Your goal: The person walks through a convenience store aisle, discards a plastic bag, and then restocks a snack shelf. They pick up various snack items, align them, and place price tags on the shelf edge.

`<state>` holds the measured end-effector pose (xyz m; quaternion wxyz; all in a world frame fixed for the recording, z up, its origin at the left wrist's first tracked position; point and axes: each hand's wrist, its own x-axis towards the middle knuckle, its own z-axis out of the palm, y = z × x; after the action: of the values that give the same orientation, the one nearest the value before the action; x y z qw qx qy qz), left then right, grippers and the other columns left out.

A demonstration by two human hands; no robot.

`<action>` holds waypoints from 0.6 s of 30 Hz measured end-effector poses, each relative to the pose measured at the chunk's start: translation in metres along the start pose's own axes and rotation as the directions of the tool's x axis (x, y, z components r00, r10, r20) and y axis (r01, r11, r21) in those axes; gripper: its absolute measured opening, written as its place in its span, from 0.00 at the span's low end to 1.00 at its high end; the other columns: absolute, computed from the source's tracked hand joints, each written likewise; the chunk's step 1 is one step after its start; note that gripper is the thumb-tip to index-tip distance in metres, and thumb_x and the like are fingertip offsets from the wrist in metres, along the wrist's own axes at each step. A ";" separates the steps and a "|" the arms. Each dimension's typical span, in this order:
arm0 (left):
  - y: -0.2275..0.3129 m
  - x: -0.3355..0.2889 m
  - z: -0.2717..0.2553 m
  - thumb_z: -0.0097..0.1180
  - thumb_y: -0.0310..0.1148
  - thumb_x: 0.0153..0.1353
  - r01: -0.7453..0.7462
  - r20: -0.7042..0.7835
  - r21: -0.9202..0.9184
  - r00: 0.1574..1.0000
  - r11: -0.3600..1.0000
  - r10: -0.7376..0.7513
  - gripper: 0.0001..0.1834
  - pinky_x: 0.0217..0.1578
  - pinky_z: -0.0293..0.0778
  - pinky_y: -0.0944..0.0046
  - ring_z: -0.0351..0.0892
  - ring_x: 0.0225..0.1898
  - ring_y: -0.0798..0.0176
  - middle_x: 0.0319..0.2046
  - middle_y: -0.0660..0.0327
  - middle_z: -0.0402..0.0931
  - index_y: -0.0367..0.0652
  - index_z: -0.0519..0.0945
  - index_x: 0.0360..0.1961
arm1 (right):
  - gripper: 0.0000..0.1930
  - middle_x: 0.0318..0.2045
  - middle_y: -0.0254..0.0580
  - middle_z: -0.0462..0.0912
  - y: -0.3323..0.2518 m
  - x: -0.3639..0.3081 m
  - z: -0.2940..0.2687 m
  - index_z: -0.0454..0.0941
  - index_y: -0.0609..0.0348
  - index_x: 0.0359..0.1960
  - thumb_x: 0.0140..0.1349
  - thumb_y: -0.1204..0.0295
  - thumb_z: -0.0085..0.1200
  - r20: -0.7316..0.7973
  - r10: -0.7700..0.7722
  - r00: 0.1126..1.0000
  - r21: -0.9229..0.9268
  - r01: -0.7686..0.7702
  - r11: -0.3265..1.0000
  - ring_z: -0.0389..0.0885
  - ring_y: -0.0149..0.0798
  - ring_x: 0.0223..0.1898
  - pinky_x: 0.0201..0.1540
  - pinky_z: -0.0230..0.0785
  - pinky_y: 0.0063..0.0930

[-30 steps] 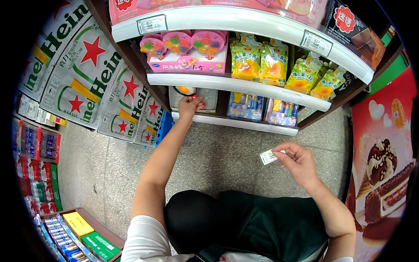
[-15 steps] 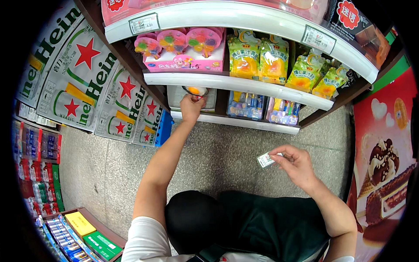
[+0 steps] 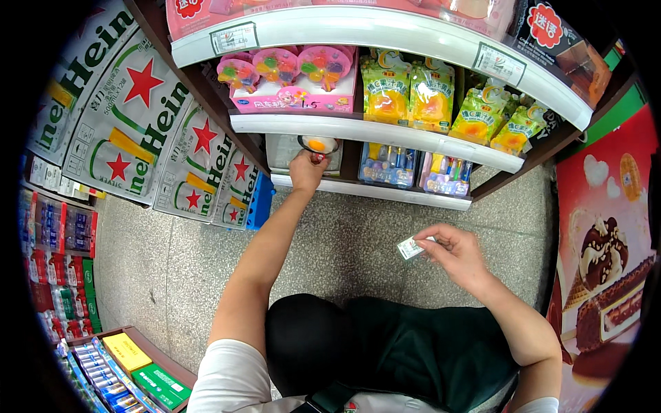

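My left hand point(image 3: 306, 172) reaches to the bottom shelf, its fingers closed on the handle end of a small dark toy frying pan point(image 3: 318, 144) with a fried egg in it. A bit of red shows at my fingertips. Behind the pan is a pale, clear-looking tray or box point(image 3: 282, 151), partly covered by my hand. Over the floor, my right hand point(image 3: 458, 258) pinches a small white price card point(image 3: 411, 248) between thumb and fingertips.
On the middle shelf stand a pink box of lollipops point(image 3: 296, 102) and yellow-green candy bags point(image 3: 386, 93). Blue packs point(image 3: 387, 165) sit on the bottom shelf. Stacked beer cartons point(image 3: 141, 138) border the left; a red ice-cream poster point(image 3: 602, 275) borders the right.
The view has shifted slightly. My left hand and the toy pan have moved a little to the right, and the pan shows more fully. My right hand has brought the card slightly left.
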<state>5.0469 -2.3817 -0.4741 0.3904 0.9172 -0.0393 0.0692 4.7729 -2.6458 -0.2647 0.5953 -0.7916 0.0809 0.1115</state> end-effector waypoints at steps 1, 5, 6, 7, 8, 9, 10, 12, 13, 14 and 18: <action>0.001 -0.001 0.001 0.77 0.39 0.46 -0.018 0.020 0.009 1.000 1.000 0.018 0.19 0.38 0.79 0.52 0.85 0.34 0.48 0.31 0.52 0.85 0.37 0.82 0.31 | 0.09 0.38 0.36 0.87 0.002 0.001 0.003 0.81 0.58 0.49 0.70 0.73 0.56 -0.001 -0.002 1.000 0.031 0.002 1.000 0.83 0.24 0.35 0.35 0.74 0.20; -0.006 -0.017 -0.016 0.73 0.34 0.53 -0.166 -0.090 -0.038 0.983 0.985 0.162 0.18 0.40 0.78 0.55 0.83 0.36 0.52 0.33 0.52 0.83 0.33 0.79 0.38 | 0.14 0.41 0.39 0.87 0.011 0.015 0.018 0.74 0.58 0.58 0.73 0.75 0.50 -0.021 -0.023 1.000 0.144 0.025 0.989 0.86 0.28 0.41 0.37 0.75 0.21; -0.007 -0.031 -0.021 0.71 0.34 0.56 -0.072 -0.055 -0.151 0.996 0.986 0.064 0.17 0.39 0.78 0.57 0.83 0.36 0.54 0.35 0.53 0.83 0.34 0.79 0.39 | 0.15 0.41 0.40 0.87 0.010 0.020 0.023 0.72 0.59 0.59 0.73 0.75 0.49 -0.025 -0.020 0.999 0.162 0.024 0.987 0.86 0.28 0.41 0.37 0.76 0.21; 0.007 -0.047 -0.031 0.68 0.35 0.59 0.022 0.007 -0.261 1.000 0.965 -0.020 0.15 0.39 0.78 0.59 0.83 0.36 0.57 0.36 0.54 0.83 0.34 0.80 0.39 | 0.16 0.41 0.41 0.87 0.012 0.026 0.027 0.71 0.60 0.61 0.73 0.75 0.49 -0.045 -0.008 0.999 0.186 0.017 0.982 0.86 0.29 0.41 0.37 0.76 0.21; 0.022 -0.062 -0.045 0.66 0.35 0.62 0.121 0.075 -0.356 0.992 0.927 -0.101 0.14 0.39 0.78 0.61 0.82 0.36 0.59 0.37 0.55 0.84 0.34 0.80 0.40 | 0.17 0.41 0.41 0.87 0.015 0.031 0.032 0.69 0.61 0.62 0.74 0.75 0.48 -0.062 0.000 0.998 0.210 0.013 0.978 0.86 0.29 0.41 0.37 0.76 0.21; 0.039 -0.078 -0.061 0.63 0.36 0.65 0.253 0.280 -0.517 0.953 0.818 -0.118 0.14 0.38 0.77 0.63 0.82 0.36 0.62 0.37 0.56 0.84 0.35 0.81 0.43 | 0.15 0.41 0.42 0.87 0.018 0.038 0.038 0.69 0.63 0.60 0.74 0.75 0.47 -0.055 -0.012 0.998 0.209 0.023 0.978 0.86 0.30 0.41 0.36 0.76 0.22; 0.059 -0.093 -0.076 0.60 0.37 0.68 0.402 0.467 -0.622 0.879 0.672 -0.094 0.14 0.37 0.77 0.65 0.81 0.36 0.66 0.38 0.57 0.84 0.36 0.81 0.46 | 0.15 0.41 0.43 0.86 0.023 0.044 0.046 0.69 0.63 0.60 0.74 0.74 0.47 -0.047 -0.009 0.999 0.254 0.021 0.967 0.86 0.31 0.41 0.36 0.76 0.22; 0.097 -0.110 -0.107 0.57 0.38 0.71 0.434 0.635 -0.517 0.772 0.738 -0.009 0.16 0.36 0.75 0.69 0.79 0.35 0.73 0.40 0.60 0.84 0.38 0.82 0.51 | 0.14 0.42 0.43 0.86 0.035 0.062 0.064 0.69 0.62 0.59 0.75 0.73 0.47 -0.015 -0.011 1.000 0.342 0.016 0.940 0.87 0.33 0.42 0.36 0.76 0.22; 0.100 -0.118 -0.108 0.58 0.36 0.70 0.374 0.588 -0.582 0.807 0.722 0.056 0.14 0.29 0.72 0.73 0.77 0.28 0.76 0.36 0.62 0.85 0.38 0.83 0.50 | 0.11 0.42 0.42 0.86 0.038 0.068 0.073 0.71 0.63 0.55 0.75 0.71 0.47 0.006 -0.012 1.000 0.334 0.009 0.943 0.87 0.33 0.41 0.36 0.76 0.21; 0.096 -0.119 -0.112 0.60 0.34 0.69 0.337 0.601 -0.552 0.795 0.763 0.084 0.13 0.27 0.72 0.73 0.77 0.27 0.76 0.34 0.62 0.85 0.38 0.84 0.48 | 0.10 0.41 0.42 0.86 0.040 0.074 0.083 0.72 0.63 0.53 0.75 0.72 0.48 0.013 -0.012 1.000 0.348 0.007 0.937 0.87 0.32 0.40 0.35 0.76 0.21; 0.071 -0.112 -0.108 0.65 0.25 0.62 0.259 0.541 -0.525 0.837 0.811 0.084 0.05 0.25 0.72 0.73 0.76 0.23 0.75 0.26 0.65 0.84 0.36 0.86 0.39 | 0.12 0.40 0.41 0.87 0.062 0.104 0.120 0.75 0.62 0.52 0.74 0.68 0.51 -0.005 0.019 1.000 0.324 -0.017 0.946 0.87 0.34 0.41 0.37 0.77 0.25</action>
<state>4.9170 -2.3509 -0.3668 0.6258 0.7363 -0.1225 -0.2263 4.8475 -2.5476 -0.3823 0.7159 -0.6828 0.1077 0.0989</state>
